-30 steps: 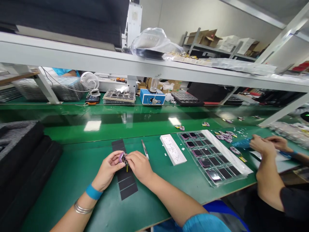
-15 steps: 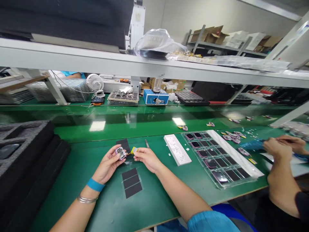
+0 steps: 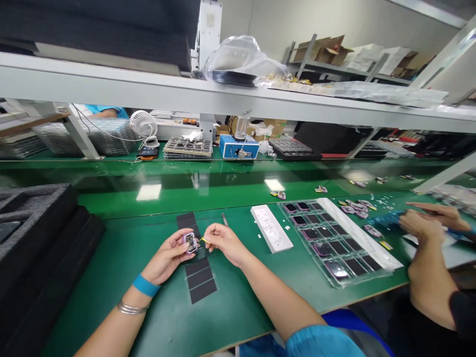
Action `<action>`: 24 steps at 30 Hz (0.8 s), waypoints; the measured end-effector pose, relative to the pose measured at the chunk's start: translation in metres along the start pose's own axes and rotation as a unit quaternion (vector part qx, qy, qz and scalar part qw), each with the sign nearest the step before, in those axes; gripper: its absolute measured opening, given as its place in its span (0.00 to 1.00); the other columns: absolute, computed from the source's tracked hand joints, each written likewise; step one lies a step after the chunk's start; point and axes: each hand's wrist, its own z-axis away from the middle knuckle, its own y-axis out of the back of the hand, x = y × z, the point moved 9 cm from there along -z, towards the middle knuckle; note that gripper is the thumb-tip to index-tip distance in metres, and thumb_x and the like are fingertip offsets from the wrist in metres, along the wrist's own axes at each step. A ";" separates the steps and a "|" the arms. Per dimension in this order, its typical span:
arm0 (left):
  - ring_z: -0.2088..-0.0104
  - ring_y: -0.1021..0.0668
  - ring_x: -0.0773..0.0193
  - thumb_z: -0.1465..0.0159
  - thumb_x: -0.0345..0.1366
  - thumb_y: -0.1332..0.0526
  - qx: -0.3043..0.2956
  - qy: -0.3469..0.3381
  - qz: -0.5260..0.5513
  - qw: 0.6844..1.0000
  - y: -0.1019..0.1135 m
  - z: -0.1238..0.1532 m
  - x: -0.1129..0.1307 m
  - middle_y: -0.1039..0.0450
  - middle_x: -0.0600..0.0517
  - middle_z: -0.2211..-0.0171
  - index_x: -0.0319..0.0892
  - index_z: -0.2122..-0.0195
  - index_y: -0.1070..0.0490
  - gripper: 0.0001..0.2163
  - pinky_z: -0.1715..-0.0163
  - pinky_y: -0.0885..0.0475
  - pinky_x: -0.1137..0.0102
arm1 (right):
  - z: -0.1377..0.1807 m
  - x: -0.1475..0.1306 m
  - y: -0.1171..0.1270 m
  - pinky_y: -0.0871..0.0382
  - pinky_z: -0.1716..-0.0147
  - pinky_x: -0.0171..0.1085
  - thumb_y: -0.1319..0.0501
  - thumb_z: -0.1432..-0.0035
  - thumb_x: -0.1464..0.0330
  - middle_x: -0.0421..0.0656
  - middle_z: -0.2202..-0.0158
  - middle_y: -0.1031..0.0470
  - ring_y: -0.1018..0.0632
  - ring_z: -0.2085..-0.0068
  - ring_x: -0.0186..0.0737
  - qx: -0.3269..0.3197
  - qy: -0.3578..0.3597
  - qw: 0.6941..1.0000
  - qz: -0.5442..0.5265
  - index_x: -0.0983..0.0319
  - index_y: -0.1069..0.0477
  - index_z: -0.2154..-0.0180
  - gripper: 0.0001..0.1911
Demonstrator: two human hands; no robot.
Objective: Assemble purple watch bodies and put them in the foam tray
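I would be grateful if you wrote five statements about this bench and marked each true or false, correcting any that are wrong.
1. The left hand holds a small purple-rimmed electronic device. True.
2. The right hand is empty. False: it pinches a narrow yellow piece.
3. The bright blue wristband is on the right wrist. False: it is on the left wrist.
4. The long white rectangular box lies between the right hand and the clear plastic tray. True.
5. The white round-headed fan stands right of the blue box-shaped unit. False: it stands left of it.
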 end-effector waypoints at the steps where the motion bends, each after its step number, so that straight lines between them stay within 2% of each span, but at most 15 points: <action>1: 0.64 0.21 0.61 0.51 0.29 0.31 -0.005 0.009 -0.004 1.000 -0.001 0.000 -0.002 0.24 0.49 0.63 0.43 0.58 0.27 0.18 0.66 0.24 0.70 | 0.000 -0.002 0.000 0.34 0.75 0.29 0.33 0.56 0.63 0.36 0.76 0.30 0.29 0.75 0.29 0.005 0.020 0.999 0.028 0.63 0.30 0.70 0.12; 5: 0.65 0.21 0.61 0.50 0.29 0.32 -0.035 0.057 -0.023 0.998 -0.008 0.002 -0.011 0.24 0.48 0.62 0.42 0.58 0.27 0.17 0.68 0.24 0.71 | 0.004 -0.015 -0.001 0.31 0.68 0.32 0.36 0.52 0.67 0.39 0.68 0.27 0.26 0.69 0.32 0.025 0.111 0.982 0.151 0.60 0.29 0.60 0.14; 9: 0.66 0.21 0.61 0.50 0.29 0.32 -0.052 0.088 -0.031 0.994 -0.012 0.004 -0.018 0.24 0.46 0.63 0.41 0.57 0.26 0.17 0.70 0.24 0.72 | 0.010 -0.027 -0.004 0.30 0.63 0.35 0.39 0.48 0.70 0.40 0.67 0.25 0.24 0.66 0.34 0.040 0.163 0.953 0.253 0.60 0.26 0.62 0.09; 14: 0.63 0.21 0.59 0.49 0.28 0.32 -0.071 0.100 -0.032 0.992 -0.016 0.004 -0.022 0.24 0.46 0.62 0.41 0.58 0.27 0.16 0.66 0.24 0.69 | 0.014 -0.033 -0.013 0.30 0.60 0.36 0.41 0.46 0.74 0.41 0.65 0.24 0.25 0.64 0.34 0.032 0.204 0.919 0.335 0.58 0.26 0.57 0.14; 17: 0.64 0.21 0.59 0.49 0.29 0.32 -0.049 0.086 -0.059 0.993 -0.015 0.002 -0.022 0.24 0.46 0.64 0.40 0.60 0.27 0.14 0.67 0.23 0.68 | 0.015 -0.031 -0.018 0.31 0.57 0.38 0.41 0.45 0.74 0.41 0.66 0.24 0.26 0.61 0.36 0.031 0.226 0.898 0.376 0.58 0.28 0.56 0.14; 20: 0.67 0.20 0.59 0.49 0.31 0.32 -0.011 0.070 -0.091 0.993 -0.011 -0.001 -0.022 0.23 0.47 0.67 0.39 0.63 0.28 0.12 0.72 0.23 0.71 | 0.011 -0.025 -0.021 0.32 0.57 0.38 0.41 0.45 0.73 0.41 0.66 0.24 0.26 0.61 0.37 0.031 0.228 0.889 0.395 0.59 0.28 0.58 0.12; 22: 0.69 0.20 0.59 0.49 0.31 0.33 0.019 0.061 -0.097 0.993 -0.004 -0.003 -0.019 0.23 0.47 0.70 0.38 0.66 0.28 0.10 0.76 0.24 0.72 | 0.004 -0.021 -0.018 0.31 0.60 0.36 0.40 0.46 0.71 0.42 0.63 0.24 0.25 0.61 0.36 0.045 0.214 0.906 0.364 0.61 0.30 0.57 0.12; 24: 0.70 0.20 0.59 0.48 0.30 0.34 0.060 0.033 -0.077 0.995 0.007 -0.006 -0.010 0.23 0.46 0.70 0.37 0.67 0.29 0.08 0.76 0.24 0.72 | -0.006 -0.019 -0.012 0.31 0.62 0.34 0.41 0.44 0.69 0.43 0.61 0.25 0.25 0.61 0.35 0.075 0.192 0.925 0.321 0.62 0.31 0.57 0.11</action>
